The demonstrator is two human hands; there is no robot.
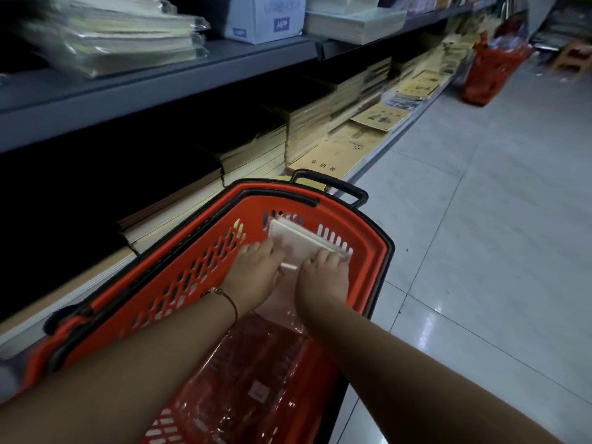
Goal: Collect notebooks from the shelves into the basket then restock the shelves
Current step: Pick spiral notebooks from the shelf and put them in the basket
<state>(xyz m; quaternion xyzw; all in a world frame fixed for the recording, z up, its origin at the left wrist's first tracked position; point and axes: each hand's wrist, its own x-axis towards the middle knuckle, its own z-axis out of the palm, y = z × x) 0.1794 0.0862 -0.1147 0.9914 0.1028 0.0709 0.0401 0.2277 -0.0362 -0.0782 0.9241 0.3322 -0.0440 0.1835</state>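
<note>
A red plastic basket [192, 270] with black rim and handles stands on the floor against the lower shelf. Both my hands reach down into it. My left hand [256, 270] and my right hand [323, 274] each hold one side of a small stack of white spiral notebooks [298, 240] at the basket's far end. Closer to me, red notebooks in clear plastic wrap [256, 376] lie on the basket's bottom. The fingertips are hidden under the stack.
The lower shelf holds rows of stacked notebooks [307, 129] and tan exercise books [333, 155]. On the upper shelf [198, 68] are wrapped notebook packs and a white box [266, 17]. A second red basket [490, 68] stands far down the tiled aisle [480, 219].
</note>
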